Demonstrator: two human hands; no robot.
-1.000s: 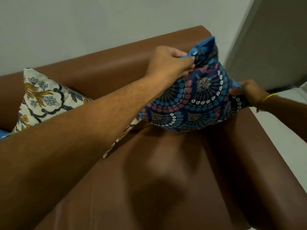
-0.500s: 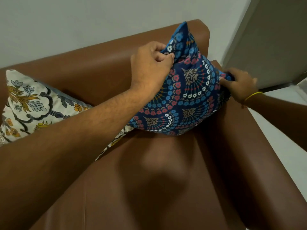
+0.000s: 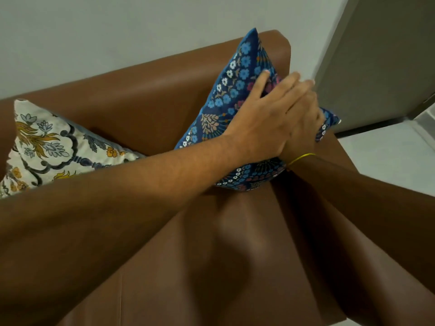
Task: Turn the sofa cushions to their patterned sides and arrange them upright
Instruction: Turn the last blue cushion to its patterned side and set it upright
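A blue cushion [image 3: 235, 90] with a flower and fan print stands on one corner in the right corner of the brown sofa [image 3: 153, 95]. It leans against the backrest with its printed side facing me. My left hand [image 3: 263, 121] lies flat on its front, fingers spread. My right hand [image 3: 306, 128], a yellow thread at the wrist, rests against the cushion's right part, half hidden behind the left hand. A white cushion [image 3: 47, 147] with a blue and yellow floral print leans on the backrest at the left, printed side out.
The sofa seat [image 3: 211, 267] lies below my arms. The right armrest [image 3: 339, 158] runs beside the blue cushion. A grey door panel [image 3: 376, 55] and pale floor [image 3: 388, 158] are to the right, a light wall behind the sofa.
Both hands let go of the blue cushion's corners and now press flat on it. The cushion has swung more upright into the sofa's corner, against the backrest.
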